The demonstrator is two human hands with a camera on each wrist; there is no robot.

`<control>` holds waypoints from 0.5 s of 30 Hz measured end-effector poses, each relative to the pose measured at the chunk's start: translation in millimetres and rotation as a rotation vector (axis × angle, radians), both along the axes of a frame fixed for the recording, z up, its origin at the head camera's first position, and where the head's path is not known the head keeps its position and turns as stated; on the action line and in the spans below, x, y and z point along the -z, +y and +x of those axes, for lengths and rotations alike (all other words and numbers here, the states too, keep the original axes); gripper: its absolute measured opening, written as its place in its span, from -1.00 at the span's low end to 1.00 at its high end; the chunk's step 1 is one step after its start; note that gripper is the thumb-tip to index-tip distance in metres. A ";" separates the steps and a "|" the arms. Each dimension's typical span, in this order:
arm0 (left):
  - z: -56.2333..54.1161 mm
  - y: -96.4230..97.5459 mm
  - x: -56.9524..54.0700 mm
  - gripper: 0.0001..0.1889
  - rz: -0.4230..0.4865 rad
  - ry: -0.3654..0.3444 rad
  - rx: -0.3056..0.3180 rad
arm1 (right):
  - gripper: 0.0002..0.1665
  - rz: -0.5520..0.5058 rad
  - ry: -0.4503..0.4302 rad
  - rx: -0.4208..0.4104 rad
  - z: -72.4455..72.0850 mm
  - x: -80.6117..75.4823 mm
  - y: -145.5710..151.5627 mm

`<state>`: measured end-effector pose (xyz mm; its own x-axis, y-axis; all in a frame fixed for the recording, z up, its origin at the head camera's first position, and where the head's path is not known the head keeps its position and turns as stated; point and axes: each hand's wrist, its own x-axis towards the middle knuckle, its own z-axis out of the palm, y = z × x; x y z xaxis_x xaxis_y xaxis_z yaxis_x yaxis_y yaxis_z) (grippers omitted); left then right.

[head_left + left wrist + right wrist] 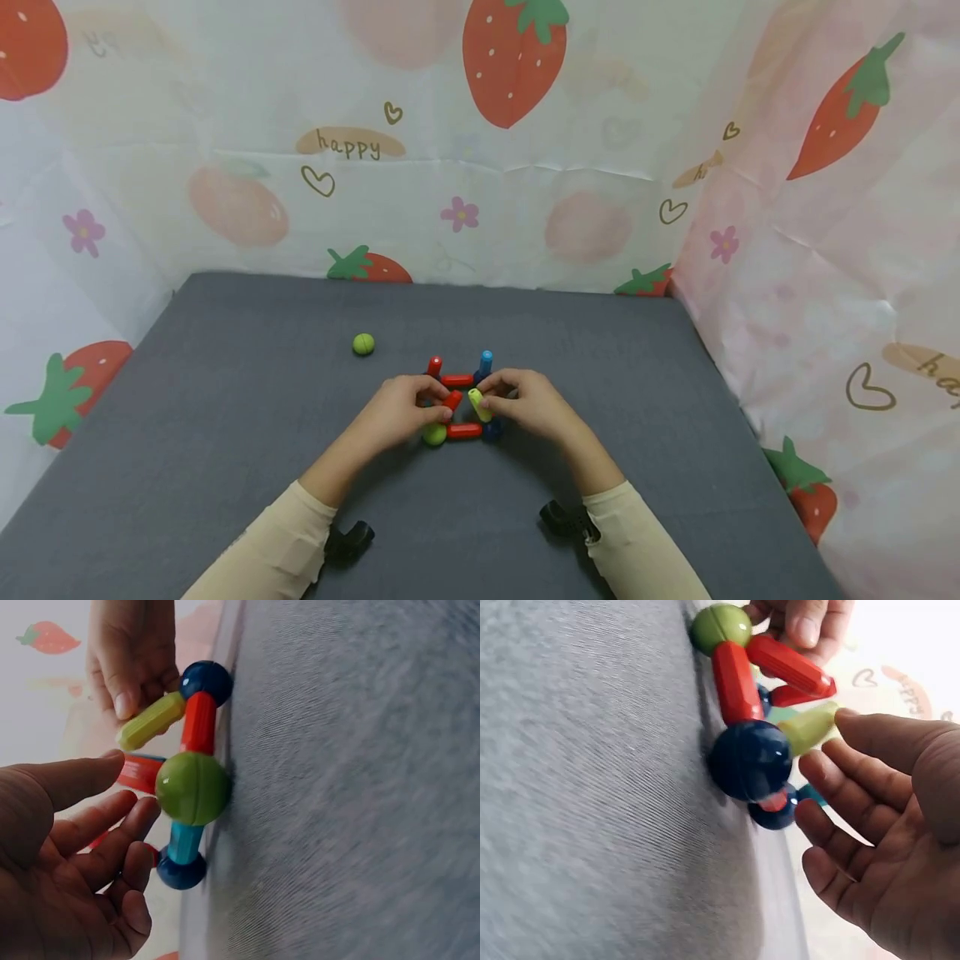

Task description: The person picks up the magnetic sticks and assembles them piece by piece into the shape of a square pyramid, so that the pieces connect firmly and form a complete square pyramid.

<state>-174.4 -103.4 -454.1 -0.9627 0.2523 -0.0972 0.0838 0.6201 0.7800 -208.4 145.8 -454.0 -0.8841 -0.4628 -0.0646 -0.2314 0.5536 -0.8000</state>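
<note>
Magnetic balls and rods form a low frame. A red magnetic rod [453, 401] leans up from the green ball [434, 435] at the front left corner, its upper end between the thumb and fingers of my left hand [405, 407]. At the front right, my right hand [531, 403] pinches a yellow-green magnetic rod [808, 729] that tilts up from a dark blue ball [748, 760]. A red rod [464, 431] joins these two front balls. Along the left side, a teal rod [185, 841] runs from the green ball to another dark blue ball [181, 871].
Behind the hands, a red rod [434, 365] and a blue rod [486, 362] stand up at the frame's back corners, with a red rod [457, 381] between them. A loose green ball [363, 344] lies farther back left on the grey tabletop [247, 400]. Strawberry-printed sheets [465, 167] surround the table.
</note>
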 end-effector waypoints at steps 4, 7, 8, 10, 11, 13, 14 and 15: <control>-1.3 -7.6 -5.4 -0.73 -0.002 0.011 -0.018 | -0.75 0.001 0.019 0.035 -2.7 -4.5 5.1; -3.4 -14.1 -8.5 -0.71 -0.020 0.016 -0.048 | -0.72 0.019 0.043 0.051 -6.9 -6.4 8.8; -4.6 -15.9 -8.9 -0.71 -0.032 0.017 -0.059 | -0.71 0.023 0.050 0.058 -8.4 -6.7 9.8; -7.4 -18.9 -8.6 -0.71 -0.058 0.023 -0.073 | -0.72 0.020 0.060 0.075 -12.1 -7.3 11.4; -9.1 -20.3 -8.3 -0.71 -0.069 0.029 -0.078 | -0.72 0.017 0.066 0.086 -13.9 -7.6 12.0; -13.0 -22.2 -7.0 -0.71 -0.085 0.044 -0.090 | -0.73 0.008 0.079 0.110 -17.3 -8.5 12.3; -15.0 -23.2 -6.7 -0.71 -0.090 0.053 -0.092 | -0.74 0.005 0.084 0.122 -19.1 -8.9 12.1; -16.8 -23.8 -6.4 -0.70 -0.092 0.061 -0.099 | -0.74 0.003 0.091 0.130 -20.8 -9.3 11.8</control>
<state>-191.3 -127.2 -447.7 -0.9873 0.1488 -0.0560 0.0643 0.6960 0.7151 -229.3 157.6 -444.8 -0.9388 -0.3439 0.0167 -0.2286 0.5863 -0.7772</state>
